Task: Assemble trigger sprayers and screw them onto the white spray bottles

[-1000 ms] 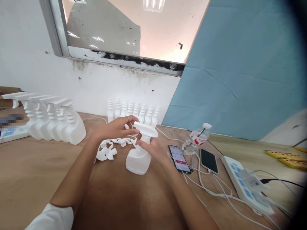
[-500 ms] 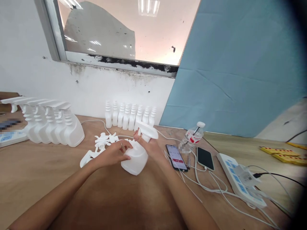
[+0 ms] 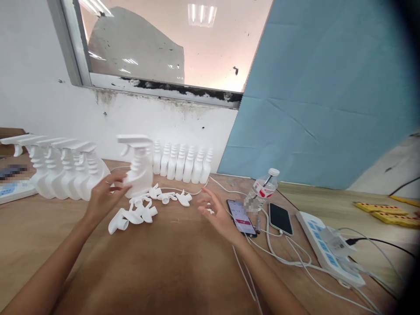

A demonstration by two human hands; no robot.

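Note:
My left hand [image 3: 110, 192] grips a white spray bottle [image 3: 140, 173] by its body and holds it upright, its trigger head pointing left. To its left stands a row of similar spray bottles [image 3: 70, 177] with trigger heads on. My right hand [image 3: 216, 214] is open above the table, its fingers apart and holding nothing. Between the hands lie several loose white trigger heads [image 3: 138, 214]. Behind them, against the wall, is a row of white bottles without heads [image 3: 180, 164].
On the right are a lit phone [image 3: 242, 217], a dark phone [image 3: 280, 218], a clear water bottle [image 3: 262, 188] and a power strip [image 3: 328, 249] with tangled white cables. Yellow pieces [image 3: 387, 212] lie farther right. A wall with a window [image 3: 164, 89] rises behind the table.
The spray bottle has moved left and turned upright, now in my left hand alone. My right hand has let go of its trigger head and opened.

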